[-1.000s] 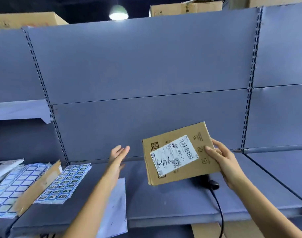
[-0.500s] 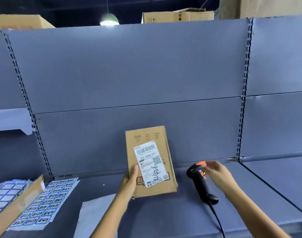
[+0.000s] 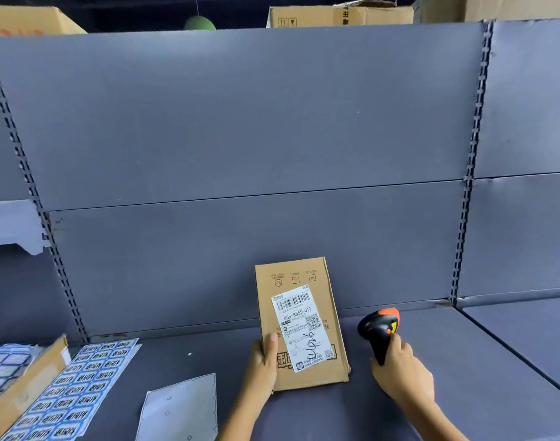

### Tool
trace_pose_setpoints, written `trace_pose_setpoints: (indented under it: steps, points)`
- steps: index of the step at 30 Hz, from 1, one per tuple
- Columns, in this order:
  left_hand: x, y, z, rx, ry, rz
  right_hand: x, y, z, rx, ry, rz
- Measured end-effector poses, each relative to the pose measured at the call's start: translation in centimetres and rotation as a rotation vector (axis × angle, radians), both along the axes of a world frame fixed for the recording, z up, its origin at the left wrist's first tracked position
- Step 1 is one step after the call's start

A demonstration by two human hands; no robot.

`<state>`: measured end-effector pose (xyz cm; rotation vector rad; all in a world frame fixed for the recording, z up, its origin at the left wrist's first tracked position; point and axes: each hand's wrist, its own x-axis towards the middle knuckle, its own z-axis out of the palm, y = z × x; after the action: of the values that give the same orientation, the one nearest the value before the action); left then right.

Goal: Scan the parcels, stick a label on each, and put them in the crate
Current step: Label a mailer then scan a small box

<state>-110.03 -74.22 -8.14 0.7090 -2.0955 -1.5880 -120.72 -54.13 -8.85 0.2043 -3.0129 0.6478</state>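
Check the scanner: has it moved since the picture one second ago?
Yes. The scanner lay flat on the shelf then; now the right hand grips it upright, head raised toward the back panel, beside the parcel.

My left hand [image 3: 262, 366] is bare: no glove, ring or watch shows. The forearm behind it is bare too, with no sleeve down to the bottom edge of the view. My right hand [image 3: 399, 374] is the same, ungloved and without jewellery, its wrist and forearm uncovered to the lower right corner. The nails look short and unpainted on the thumb that shows. Nothing I wear reaches into view on either arm.
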Motion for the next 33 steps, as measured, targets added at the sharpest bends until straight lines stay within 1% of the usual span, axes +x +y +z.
trace_pose_setpoints:
  steps: [2,6,7,10,12,13,16,18,25,33]
  points:
    - [-0.3,-0.1,-0.1,-0.012,0.008,0.001,0.1,0.1,-0.2,-0.018,0.019,-0.017]
    - [-0.5,0.0,0.0,-0.023,0.009,0.002,0.4,0.7,0.4,-0.231,-0.034,-0.058]
    - [-0.5,0.1,0.0,-0.022,0.009,0.009,0.7,0.8,0.6,-0.339,-0.044,-0.054]
    - [-0.6,0.2,0.2,-0.009,0.021,0.02,2.6,0.2,1.7,-0.815,-0.07,0.015]
    - [-0.8,0.1,0.3,-0.013,0.018,0.013,4.9,-0.5,3.1,-1.022,-0.1,0.144]
    - [-1.0,0.0,0.2,-0.009,0.019,0.014,6.3,-0.9,3.8,-1.081,-0.129,0.232]
    - [-1.1,-0.1,0.3,-0.006,0.019,0.026,10.1,-2.2,5.7,-1.143,-0.258,0.501]
    - [-0.8,0.0,0.5,0.0,0.012,0.026,11.8,-2.9,6.5,-1.178,-0.332,0.577]
    - [-0.4,0.3,0.8,-0.041,0.022,0.009,12.2,-3.0,7.0,-1.179,-0.316,0.587]
    - [-0.5,0.1,0.6,-0.014,0.003,0.001,12.0,-2.3,6.7,-1.175,-0.335,0.61]
